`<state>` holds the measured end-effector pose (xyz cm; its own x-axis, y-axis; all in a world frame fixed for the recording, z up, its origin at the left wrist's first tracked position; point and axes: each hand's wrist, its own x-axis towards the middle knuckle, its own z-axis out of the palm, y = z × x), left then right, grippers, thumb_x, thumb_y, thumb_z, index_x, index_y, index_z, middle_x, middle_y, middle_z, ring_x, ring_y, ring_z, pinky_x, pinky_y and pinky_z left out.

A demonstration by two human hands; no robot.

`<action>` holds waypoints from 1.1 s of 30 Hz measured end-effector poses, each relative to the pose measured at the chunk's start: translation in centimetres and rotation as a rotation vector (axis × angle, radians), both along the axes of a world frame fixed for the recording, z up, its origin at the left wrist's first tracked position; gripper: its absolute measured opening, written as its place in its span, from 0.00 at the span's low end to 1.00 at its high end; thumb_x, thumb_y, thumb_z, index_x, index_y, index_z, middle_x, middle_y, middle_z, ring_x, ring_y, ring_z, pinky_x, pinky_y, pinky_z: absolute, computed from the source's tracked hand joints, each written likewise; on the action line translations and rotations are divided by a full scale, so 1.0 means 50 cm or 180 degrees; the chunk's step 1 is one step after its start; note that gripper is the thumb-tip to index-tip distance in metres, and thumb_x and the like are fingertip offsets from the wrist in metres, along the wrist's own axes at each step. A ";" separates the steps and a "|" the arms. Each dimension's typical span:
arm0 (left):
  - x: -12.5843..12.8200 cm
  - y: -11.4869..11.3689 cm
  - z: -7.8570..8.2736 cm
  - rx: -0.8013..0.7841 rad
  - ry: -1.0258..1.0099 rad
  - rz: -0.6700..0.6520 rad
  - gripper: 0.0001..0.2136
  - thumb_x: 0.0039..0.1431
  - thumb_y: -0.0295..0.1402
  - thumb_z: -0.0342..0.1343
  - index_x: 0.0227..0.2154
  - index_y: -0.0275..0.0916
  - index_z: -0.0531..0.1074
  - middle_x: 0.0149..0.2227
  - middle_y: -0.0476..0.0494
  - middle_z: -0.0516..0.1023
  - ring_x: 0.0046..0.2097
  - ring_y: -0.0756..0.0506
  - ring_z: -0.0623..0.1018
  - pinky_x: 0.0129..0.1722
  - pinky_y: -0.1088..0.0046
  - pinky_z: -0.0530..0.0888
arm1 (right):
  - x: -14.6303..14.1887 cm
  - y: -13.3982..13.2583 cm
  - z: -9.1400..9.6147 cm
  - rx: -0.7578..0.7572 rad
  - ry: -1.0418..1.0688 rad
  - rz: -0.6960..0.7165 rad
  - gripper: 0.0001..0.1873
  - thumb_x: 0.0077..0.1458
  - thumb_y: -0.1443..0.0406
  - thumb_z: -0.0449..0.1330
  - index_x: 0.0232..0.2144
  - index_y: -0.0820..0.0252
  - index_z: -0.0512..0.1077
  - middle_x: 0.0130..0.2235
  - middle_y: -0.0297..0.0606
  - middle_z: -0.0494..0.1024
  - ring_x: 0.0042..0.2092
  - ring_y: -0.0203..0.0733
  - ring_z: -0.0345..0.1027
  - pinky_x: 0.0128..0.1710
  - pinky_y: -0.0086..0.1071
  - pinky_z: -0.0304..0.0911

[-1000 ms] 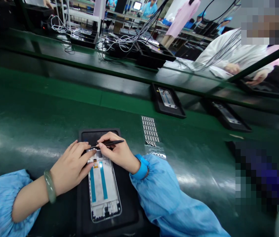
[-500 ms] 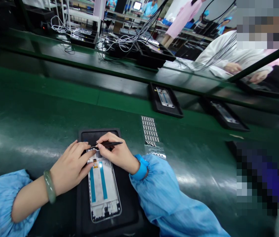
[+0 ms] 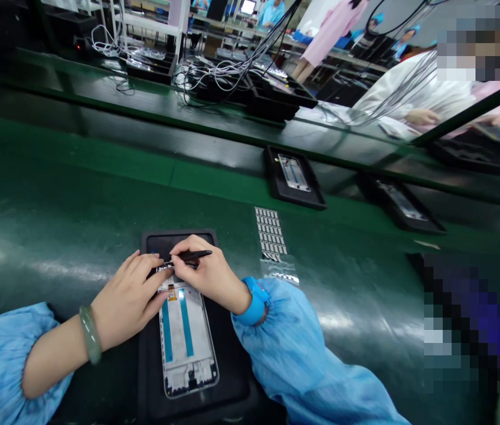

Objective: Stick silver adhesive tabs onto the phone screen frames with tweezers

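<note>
A phone mid-frame (image 3: 199,339) with two blue strips and an orange flex part lies in a black tray (image 3: 238,378) in front of me. My left hand (image 3: 131,295) rests with fingers stretched and apart over its upper left edge, fingertips touching the top end. My right hand (image 3: 203,271) pinches slim black tweezers (image 3: 199,254) like a pen. Their working tip is at the frame's top edge, close to my left fingertips. My fingers hide the tip and whatever it touches.
Right of the tray lies a sheet of small labels (image 3: 270,231) with a clear strip below it. Farther back stand a black tray (image 3: 318,198) with another phone frame and a second such tray (image 3: 427,224). Cables (image 3: 218,74) crowd the shelf behind; a co-worker's hand (image 3: 422,117) shows across.
The tweezers' rear end has shifted slightly left and up as my right fingers moved. My left hand and the phone frame stay in place.
</note>
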<state>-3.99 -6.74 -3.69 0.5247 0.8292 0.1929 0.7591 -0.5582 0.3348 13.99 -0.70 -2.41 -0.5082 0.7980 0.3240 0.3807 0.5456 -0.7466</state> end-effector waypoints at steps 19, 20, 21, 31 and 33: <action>0.001 0.003 0.002 -0.0021 -0.0008 -0.0001 0.14 0.60 0.34 0.49 0.48 0.40 0.65 0.49 0.39 0.68 0.53 0.39 0.66 0.55 0.51 0.62 | -0.012 -0.006 -0.008 -0.0453 0.0265 -0.0339 0.03 0.52 0.69 0.55 0.31 0.59 0.68 0.34 0.35 0.72 0.33 0.35 0.69 0.32 0.27 0.68; 0.001 0.003 0.003 -0.0007 -0.0020 0.0013 0.14 0.60 0.34 0.49 0.48 0.40 0.65 0.49 0.39 0.68 0.53 0.39 0.66 0.54 0.51 0.63 | -0.012 -0.006 -0.009 -0.0452 0.0258 -0.0340 0.03 0.52 0.69 0.55 0.31 0.59 0.68 0.33 0.35 0.72 0.33 0.35 0.69 0.32 0.27 0.68; 0.001 0.003 0.004 0.0002 -0.0030 0.0030 0.14 0.60 0.35 0.49 0.48 0.40 0.66 0.49 0.39 0.68 0.53 0.39 0.66 0.54 0.51 0.63 | -0.012 -0.006 -0.009 -0.0447 0.0249 -0.0346 0.03 0.51 0.69 0.55 0.31 0.59 0.68 0.33 0.35 0.72 0.33 0.35 0.69 0.33 0.27 0.68; -0.002 0.004 0.001 0.0009 -0.0084 0.0038 0.14 0.59 0.34 0.49 0.48 0.40 0.66 0.48 0.39 0.69 0.52 0.39 0.67 0.53 0.51 0.65 | -0.002 -0.010 -0.002 -0.0469 0.0256 -0.0449 0.04 0.50 0.70 0.54 0.30 0.59 0.67 0.33 0.34 0.72 0.33 0.35 0.69 0.31 0.27 0.68; -0.002 0.005 0.000 0.0023 -0.0089 0.0044 0.14 0.59 0.34 0.49 0.48 0.40 0.66 0.48 0.39 0.69 0.52 0.39 0.67 0.53 0.51 0.65 | -0.002 -0.009 0.000 -0.0510 0.0272 -0.0448 0.04 0.50 0.69 0.54 0.31 0.59 0.67 0.32 0.34 0.72 0.33 0.35 0.69 0.30 0.27 0.68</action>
<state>-4.07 -6.51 -3.67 0.5074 0.8349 0.2132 0.7573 -0.5501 0.3519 13.87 -1.15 -2.40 -0.3644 0.9037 0.2247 0.3762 0.3635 -0.8522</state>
